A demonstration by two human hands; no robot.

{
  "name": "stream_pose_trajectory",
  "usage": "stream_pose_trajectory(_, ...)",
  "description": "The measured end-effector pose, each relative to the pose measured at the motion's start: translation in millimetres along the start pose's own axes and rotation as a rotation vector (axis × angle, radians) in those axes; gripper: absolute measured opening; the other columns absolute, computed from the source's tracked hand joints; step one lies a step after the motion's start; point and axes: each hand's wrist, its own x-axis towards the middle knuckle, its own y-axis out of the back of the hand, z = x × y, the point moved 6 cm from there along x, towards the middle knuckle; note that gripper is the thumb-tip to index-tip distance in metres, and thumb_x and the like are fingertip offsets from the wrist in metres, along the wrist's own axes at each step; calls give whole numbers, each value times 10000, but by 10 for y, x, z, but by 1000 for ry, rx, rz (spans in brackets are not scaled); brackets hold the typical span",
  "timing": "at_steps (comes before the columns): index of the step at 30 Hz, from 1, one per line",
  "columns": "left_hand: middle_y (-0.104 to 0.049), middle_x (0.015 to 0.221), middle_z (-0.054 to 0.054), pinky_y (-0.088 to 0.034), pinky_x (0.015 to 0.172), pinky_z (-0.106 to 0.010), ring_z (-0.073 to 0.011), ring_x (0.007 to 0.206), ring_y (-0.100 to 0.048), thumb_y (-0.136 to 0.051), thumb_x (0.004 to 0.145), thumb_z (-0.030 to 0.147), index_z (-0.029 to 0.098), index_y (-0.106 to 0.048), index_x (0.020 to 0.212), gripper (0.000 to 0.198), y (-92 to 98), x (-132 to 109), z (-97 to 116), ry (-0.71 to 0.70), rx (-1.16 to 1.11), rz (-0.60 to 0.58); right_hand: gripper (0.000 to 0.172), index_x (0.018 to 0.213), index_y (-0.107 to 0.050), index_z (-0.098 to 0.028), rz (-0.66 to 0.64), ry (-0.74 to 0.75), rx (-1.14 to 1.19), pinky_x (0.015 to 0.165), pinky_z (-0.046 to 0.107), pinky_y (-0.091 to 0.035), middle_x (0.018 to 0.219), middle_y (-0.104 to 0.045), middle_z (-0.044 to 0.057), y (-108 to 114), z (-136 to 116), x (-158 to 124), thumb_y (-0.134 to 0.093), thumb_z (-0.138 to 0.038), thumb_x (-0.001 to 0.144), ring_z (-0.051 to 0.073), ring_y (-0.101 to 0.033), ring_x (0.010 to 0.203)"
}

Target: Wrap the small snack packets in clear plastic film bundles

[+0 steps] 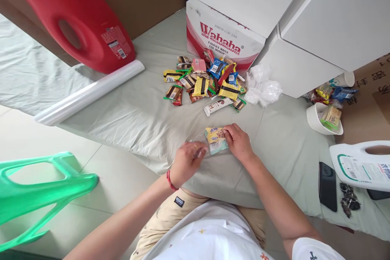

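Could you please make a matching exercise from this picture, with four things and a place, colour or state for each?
Things:
1. Yellow-and-teal packet
2. Stool
3. Clear plastic bag
4. White roll

Descriptions:
A. Beside the red bottle
B. Right of the snack pile
C. Held by the right hand
D. Bright green

Pairs: 1-C, 2-D, 3-B, 4-A

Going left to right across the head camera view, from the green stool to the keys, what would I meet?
Green stool, left hand, yellow-and-teal packet, right hand, black phone, keys.
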Motion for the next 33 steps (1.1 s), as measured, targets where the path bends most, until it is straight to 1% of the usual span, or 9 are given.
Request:
stream_pose_trajectory(3,-665,634,4,-438,620,-270,-138,577,-583,-415,1051,457,201,-643,823,411,184,141,-196,243,-1,125,246,1054,-661,-254,9,7,44,691,289,-475,991,-688,47,-22,22,0,-420,-302,1068,189,-651,836)
stream_pose_trajectory(6,-548,559,0,-406,706,-324,-168,602,-526,-450,1022,462,208,-574,686,438,348,241,-278,272,276,210,244,1047,-656,-248,-10,17,92,726,295,-490,988,-699,46,-44,23,0,-420,-303,1070,186,-657,839)
stream_pose_trajectory(9,-576,627,-61,-397,829,-424,-265,791,-571,-496,991,448,215,-582,662,412,397,295,-337,264,505,185,247,1042,-656,-244,-27,20,117,752,297,-495,996,-710,48,-60,10,-5,-421,-313,1072,188,-664,859)
stream_pose_trajectory(12,-676,987,-168,-393,904,-521,-365,1031,-555,-511,980,428,200,-711,920,309,399,306,-367,276,626,195,248,1039,-655,-244,-20,18,137,762,301,-494,1002,-718,53,-62,-8,-11,-420,-316,1071,193,-669,880)
stream_pose_trajectory(15,-619,1261,-208,-395,951,-555,-404,1190,-507,-495,990,351,192,-687,1208,332,340,328,-326,185,687,200,236,1030,-658,-239,-20,10,173,778,305,-497,1013,-726,52,-41,-14,-8,-435,-309,1061,192,-671,887)
stream_pose_trajectory(19,-667,1113,-166,-412,927,-512,-364,1165,-545,-430,1014,248,203,-702,1099,288,243,361,-292,68,690,119,218,981,-682,-231,-37,-19,246,744,293,-482,948,-734,40,27,29,19,-497,-334,1031,179,-658,817)
stream_pose_trajectory(26,-741,955,-120,-399,846,-466,-344,1038,-573,-440,1016,264,190,-690,954,268,274,374,-359,226,683,73,265,821,-675,-223,-189,-322,193,587,271,-355,686,-644,-13,74,392,-20,-580,-419,972,150,-543,613)
stream_pose_trajectory(30,-751,946,-105,-397,849,-466,-344,1023,-579,-477,1009,314,193,-692,915,264,286,364,-394,288,663,68,164,885,-717,-221,-48,-316,-177,644,289,-373,885,-693,47,304,439,-48,-586,-288,957,213,-607,840)
stream_pose_trajectory(33,-722,920,-124,-402,841,-469,-361,1033,-570,-507,998,363,188,-698,889,282,303,345,-413,300,681,110,223,992,-750,-212,167,-180,-237,752,337,-466,978,-701,87,479,188,-58,-529,-237,991,258,-601,985)
